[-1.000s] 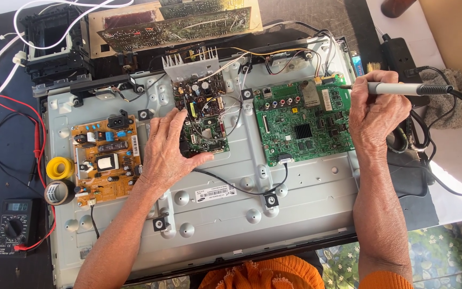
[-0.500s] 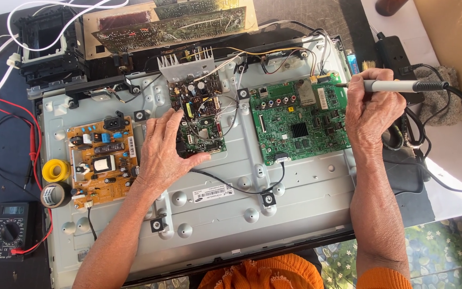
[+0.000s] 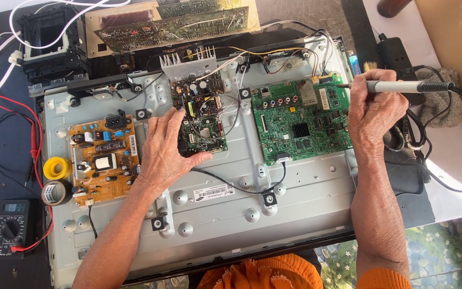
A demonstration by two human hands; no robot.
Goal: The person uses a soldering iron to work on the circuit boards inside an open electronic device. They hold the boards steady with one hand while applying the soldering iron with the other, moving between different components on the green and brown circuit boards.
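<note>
- A white rectangular label [image 3: 213, 192] lies on the grey metal television back panel [image 3: 295, 203], nearest the person.
- The left hand [image 3: 165, 147], fingers spread, presses the small dark-green circuit board [image 3: 201, 120].
- The right hand [image 3: 374, 109] pinches the grey pen-shaped soldering iron [image 3: 397, 86]; it lies horizontally, tip pointing left at the large green circuit board [image 3: 301, 123].

Bright daylight falls across my bench from the right. Shadows stay soft under my hands. Everything looks sharp, without glare.
</note>
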